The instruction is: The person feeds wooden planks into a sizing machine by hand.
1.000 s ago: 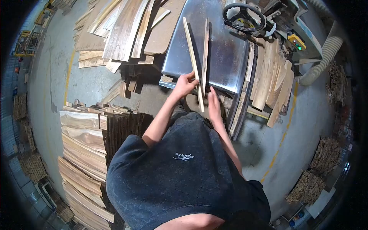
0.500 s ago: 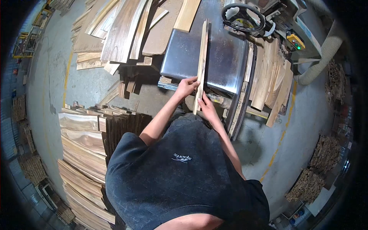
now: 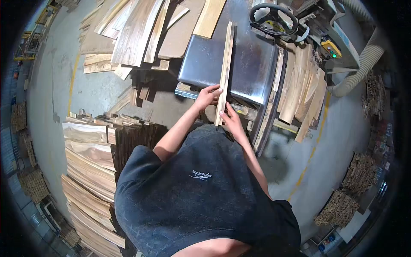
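Observation:
A long, narrow wooden board stands on edge over the shiny metal machine table, its near end close to my body. My left hand grips the board from the left, thumb and fingers against its side. On the right, a little nearer to me, my right hand holds it close to its near end, thumb on top and fingers along the far side. The undersides of the fingers are partly hidden by the wood.
A black handwheel and a yellow control box sit at the upper right. Boards lie right of the table. More planks are piled at the upper left, and a tall stack of boards stands at my left.
The view has shifted very slightly. Both hands keep their hold on the board, which stays in nearly the same place on the metal table.

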{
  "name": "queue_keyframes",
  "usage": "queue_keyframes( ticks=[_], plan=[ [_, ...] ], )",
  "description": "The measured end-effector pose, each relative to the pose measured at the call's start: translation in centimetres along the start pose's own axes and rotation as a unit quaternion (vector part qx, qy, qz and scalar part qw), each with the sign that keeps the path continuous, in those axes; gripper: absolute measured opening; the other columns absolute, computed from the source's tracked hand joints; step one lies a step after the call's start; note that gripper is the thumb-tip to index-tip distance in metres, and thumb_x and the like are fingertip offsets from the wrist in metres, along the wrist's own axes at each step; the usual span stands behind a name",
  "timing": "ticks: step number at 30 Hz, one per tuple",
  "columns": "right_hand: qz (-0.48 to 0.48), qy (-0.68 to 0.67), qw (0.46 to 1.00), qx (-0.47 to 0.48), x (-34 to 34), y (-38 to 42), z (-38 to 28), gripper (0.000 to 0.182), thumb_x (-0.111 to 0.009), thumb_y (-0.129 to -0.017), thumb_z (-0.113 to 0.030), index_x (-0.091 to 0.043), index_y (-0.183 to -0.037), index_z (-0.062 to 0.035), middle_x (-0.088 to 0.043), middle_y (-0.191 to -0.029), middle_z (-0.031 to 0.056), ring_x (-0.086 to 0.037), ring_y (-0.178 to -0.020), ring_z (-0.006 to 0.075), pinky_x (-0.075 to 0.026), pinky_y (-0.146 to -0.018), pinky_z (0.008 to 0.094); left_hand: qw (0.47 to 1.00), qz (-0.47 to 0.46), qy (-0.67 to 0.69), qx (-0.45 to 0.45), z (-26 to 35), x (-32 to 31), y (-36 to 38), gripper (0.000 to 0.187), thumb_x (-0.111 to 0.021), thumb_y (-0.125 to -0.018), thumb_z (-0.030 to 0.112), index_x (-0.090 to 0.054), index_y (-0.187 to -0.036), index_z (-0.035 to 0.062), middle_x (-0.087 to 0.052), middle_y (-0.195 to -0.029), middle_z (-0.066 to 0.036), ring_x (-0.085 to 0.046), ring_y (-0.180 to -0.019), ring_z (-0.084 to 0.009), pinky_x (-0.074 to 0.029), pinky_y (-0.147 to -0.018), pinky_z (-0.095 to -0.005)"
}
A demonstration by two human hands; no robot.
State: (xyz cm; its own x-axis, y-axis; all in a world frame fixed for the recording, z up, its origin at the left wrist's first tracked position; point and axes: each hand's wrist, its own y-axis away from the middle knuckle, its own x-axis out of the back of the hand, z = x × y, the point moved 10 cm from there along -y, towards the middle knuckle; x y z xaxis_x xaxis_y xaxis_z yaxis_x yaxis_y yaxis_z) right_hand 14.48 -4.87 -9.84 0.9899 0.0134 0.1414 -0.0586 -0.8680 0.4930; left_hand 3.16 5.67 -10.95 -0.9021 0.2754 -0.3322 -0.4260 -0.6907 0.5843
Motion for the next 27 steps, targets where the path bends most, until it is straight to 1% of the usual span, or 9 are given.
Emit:
queue_keyframes(
  ticks=[3, 5, 9, 12, 15, 20, 21, 24, 27],
  plan=[
    [-0.021, -0.072, 0.997, 0.007, -0.7, 0.2, -0.9, 0.069, -0.064, -0.095, -0.030, -0.030, -0.153, -0.0127, -0.053, -0.139, 0.0102, -0.052, -0.122, 0.0166, -0.048, -0.091, 0.0332, 1.000, -0.010, 0.003, 0.011, 0.3, -0.1, 0.3, 0.048, -0.061, -0.097, 0.023, -0.049, -0.139, 0.0023, -0.066, -0.111, -0.011, -0.067, -0.094, -0.0173, -0.056, -0.081, -0.0309],
    [-0.017, -0.071, 0.997, -0.026, -0.6, 0.4, -0.8, 0.068, -0.065, -0.094, -0.034, -0.037, -0.149, -0.0071, -0.047, -0.145, 0.0181, -0.044, -0.134, 0.0306, -0.037, -0.108, 0.0371, 1.000, 0.002, -0.017, 0.018, 1.0, -0.2, 1.1, 0.048, -0.062, -0.097, 0.024, -0.050, -0.138, 0.0026, -0.066, -0.110, -0.011, -0.067, -0.095, -0.0177, -0.056, -0.081, -0.0316],
    [-0.011, -0.065, 0.998, -0.006, -0.4, -0.1, 0.2, 0.067, -0.065, -0.093, -0.034, -0.039, -0.147, -0.0035, -0.046, -0.144, 0.0206, -0.047, -0.131, 0.0310, -0.041, -0.104, 0.0369, 0.999, -0.004, -0.029, 0.020, 0.6, 0.0, 0.6, 0.048, -0.062, -0.097, 0.025, -0.050, -0.138, 0.0028, -0.066, -0.110, -0.010, -0.066, -0.094, -0.0174, -0.056, -0.080, -0.0320],
    [0.109, 0.093, 0.987, 0.072, 1.1, 0.3, -2.5, 0.067, -0.072, -0.087, -0.036, -0.048, -0.138, 0.0002, -0.049, -0.125, 0.0200, -0.057, -0.109, 0.0284, -0.049, -0.089, 0.0372, 0.999, 0.002, -0.034, 0.011, 0.3, 0.1, 0.1, 0.047, -0.062, -0.097, 0.026, -0.052, -0.136, 0.0021, -0.066, -0.109, -0.010, -0.067, -0.089, -0.0178, -0.057, -0.075, -0.0319],
    [0.287, 0.122, 0.939, 0.145, 4.4, 2.5, -7.0, 0.066, -0.081, -0.077, -0.024, -0.054, -0.135, -0.0066, -0.051, -0.115, 0.0154, -0.051, -0.105, 0.0286, -0.043, -0.093, 0.0397, 0.952, 0.122, -0.249, -0.127, 3.0, 1.1, 0.7, 0.053, -0.070, -0.089, 0.032, -0.057, -0.129, -0.0009, -0.068, -0.078, -0.010, -0.066, -0.069, -0.0146, -0.053, -0.062, -0.0306],
    [0.422, 0.286, 0.849, 0.140, 7.5, 4.0, -7.4, 0.072, -0.082, -0.069, -0.020, -0.055, -0.134, -0.0078, -0.043, -0.101, 0.0154, -0.045, -0.098, 0.0325, -0.040, -0.090, 0.0416, 0.852, 0.229, -0.399, -0.249, 7.8, 1.1, 3.7, 0.063, -0.076, -0.078, 0.029, -0.054, -0.128, -0.0009, -0.068, -0.094, -0.023, -0.067, -0.087, -0.0366, -0.054, -0.079, -0.0425],
    [0.416, 0.318, 0.840, 0.140, 7.6, 4.0, -6.7, 0.067, -0.080, -0.073, -0.021, -0.055, -0.134, -0.0072, -0.044, -0.110, 0.0182, -0.044, -0.106, 0.0351, -0.035, -0.096, 0.0461, 0.818, 0.237, -0.412, -0.323, 7.9, 0.9, 3.9, 0.064, -0.075, -0.077, 0.026, -0.052, -0.131, -0.0003, -0.068, -0.098, -0.024, -0.066, -0.092, -0.0392, -0.053, -0.082, -0.0444],
    [0.361, 0.432, 0.794, 0.226, 5.8, 3.4, -7.6, 0.056, -0.072, -0.082, -0.016, -0.054, -0.133, -0.0048, -0.038, -0.142, 0.0217, -0.034, -0.130, 0.0401, -0.027, -0.106, 0.0514, 0.858, 0.149, -0.395, -0.293, 7.1, 0.1, 2.5, 0.063, -0.072, -0.081, 0.023, -0.048, -0.136, 0.0013, -0.066, -0.103, -0.026, -0.064, -0.097, -0.0417, -0.051, -0.085, -0.0464],
    [0.269, 0.469, 0.794, 0.279, 5.3, 0.0, -7.5, 0.043, -0.057, -0.088, -0.001, -0.054, -0.131, 0.0032, -0.045, -0.144, 0.0192, -0.036, -0.139, 0.0367, -0.027, -0.114, 0.0526, 0.862, 0.131, -0.407, -0.272, 7.6, -0.6, 1.4, 0.066, -0.070, -0.084, 0.024, -0.045, -0.140, 0.0022, -0.066, -0.102, -0.026, -0.064, -0.095, -0.0424, -0.052, -0.082, -0.0467]
  ],
)
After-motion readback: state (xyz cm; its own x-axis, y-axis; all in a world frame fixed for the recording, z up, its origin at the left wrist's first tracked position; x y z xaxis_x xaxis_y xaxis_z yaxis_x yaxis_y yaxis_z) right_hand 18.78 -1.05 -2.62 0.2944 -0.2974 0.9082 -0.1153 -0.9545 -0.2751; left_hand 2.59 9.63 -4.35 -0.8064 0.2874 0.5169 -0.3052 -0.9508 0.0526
